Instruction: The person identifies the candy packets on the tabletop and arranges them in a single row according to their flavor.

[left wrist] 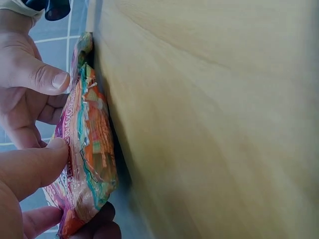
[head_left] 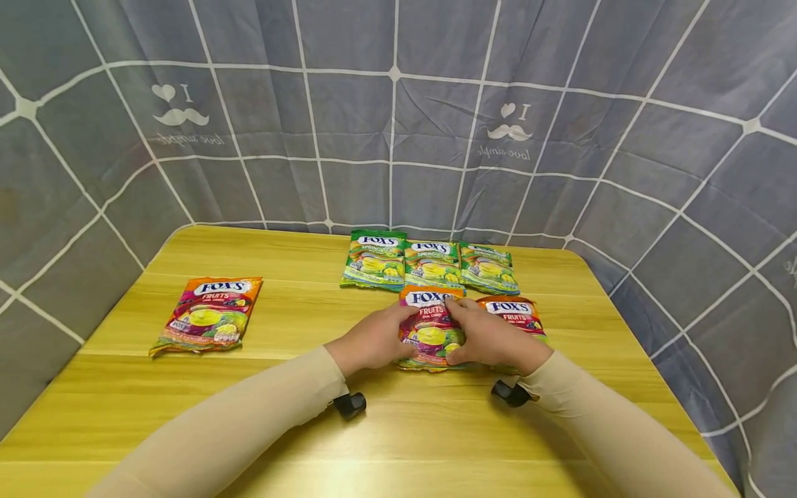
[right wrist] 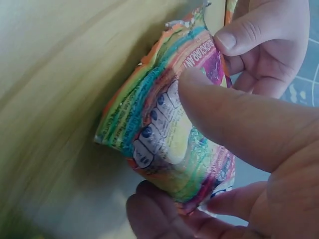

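Both hands hold a FOX'S Fruits candy bag [head_left: 429,337], red and orange with a green lower edge, at the middle of the table. My left hand [head_left: 376,337] grips its left side, thumb on the front and fingers under the edge in the left wrist view. From the right side my right hand [head_left: 492,337] grips the same bag [right wrist: 172,124], its thumb pressing the front and its fingers beneath. Partly hidden behind the right hand lies a second Fruits candy bag [head_left: 515,311].
Three green FOX'S Spring Tea candy bags [head_left: 434,263] lie side by side along the back of the wooden table [head_left: 299,311]. Another red Fruits candy bag [head_left: 208,315] lies apart on the left. A grey checked curtain [head_left: 349,117] surrounds the table's back and sides.
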{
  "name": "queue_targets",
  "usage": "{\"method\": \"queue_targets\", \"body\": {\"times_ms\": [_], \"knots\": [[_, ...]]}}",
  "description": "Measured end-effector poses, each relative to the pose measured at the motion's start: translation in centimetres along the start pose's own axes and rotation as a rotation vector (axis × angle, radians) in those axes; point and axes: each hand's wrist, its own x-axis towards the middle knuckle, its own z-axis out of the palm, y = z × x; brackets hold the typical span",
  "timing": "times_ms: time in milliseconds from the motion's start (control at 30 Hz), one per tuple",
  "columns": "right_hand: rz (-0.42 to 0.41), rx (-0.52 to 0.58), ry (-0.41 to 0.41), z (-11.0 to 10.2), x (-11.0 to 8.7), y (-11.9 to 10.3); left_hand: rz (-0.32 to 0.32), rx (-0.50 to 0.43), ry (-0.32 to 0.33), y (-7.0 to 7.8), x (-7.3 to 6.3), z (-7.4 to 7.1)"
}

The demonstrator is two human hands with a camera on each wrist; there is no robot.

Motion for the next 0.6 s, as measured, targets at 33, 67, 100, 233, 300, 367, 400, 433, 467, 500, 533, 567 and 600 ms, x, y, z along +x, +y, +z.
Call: {"method": "queue_targets", "body": {"times_ms": [33,67,100,233,300,367,400,433,467,500,533,567,600], "knots": [[-0.003,0.005,0.004,0.0,0.1,-0.1,0.0,-0.004,0.005,-0.1,-0.1,-0.2],[-0.001,0.014,0.008,0.1,0.2,-0.3,0.003,-0.008,0.01,-0.2,-0.3,-0.4],[-0.001,0.025,0.012,0.2,0.3,-0.4,0.002,-0.012,0.015,-0.3,-0.4,-0.5],[-0.011,0.053,0.043,0.3,0.7,-1.1,-0.004,-0.033,0.035,-0.8,-1.0,-1.4],[-0.022,0.068,0.062,0.4,0.9,-1.6,-0.013,-0.046,0.041,-1.0,-1.3,-1.8],[-0.041,0.071,0.08,0.3,1.0,-2.1,-0.023,-0.055,0.049,-1.3,-1.6,-2.3],[-0.051,0.074,0.087,0.4,1.1,-2.4,-0.028,-0.06,0.053,-1.4,-1.8,-2.5],[-0.058,0.078,0.094,0.4,1.2,-2.7,-0.034,-0.062,0.056,-1.6,-2.0,-2.7],[-0.064,0.082,0.099,0.4,1.4,-3.0,-0.035,-0.062,0.058,-1.7,-2.2,-3.0],[-0.068,0.084,0.103,0.4,1.5,-3.3,-0.038,-0.064,0.06,-1.9,-2.4,-3.2],[-0.075,0.08,0.107,0.5,1.7,-3.6,-0.041,-0.067,0.061,-2.1,-2.5,-3.5],[-0.077,0.078,0.109,0.6,1.8,-3.9,-0.045,-0.07,0.062,-2.3,-2.7,-3.8],[-0.075,0.076,0.112,0.6,2.0,-4.3,-0.05,-0.073,0.062,-2.4,-2.9,-4.1]]}}
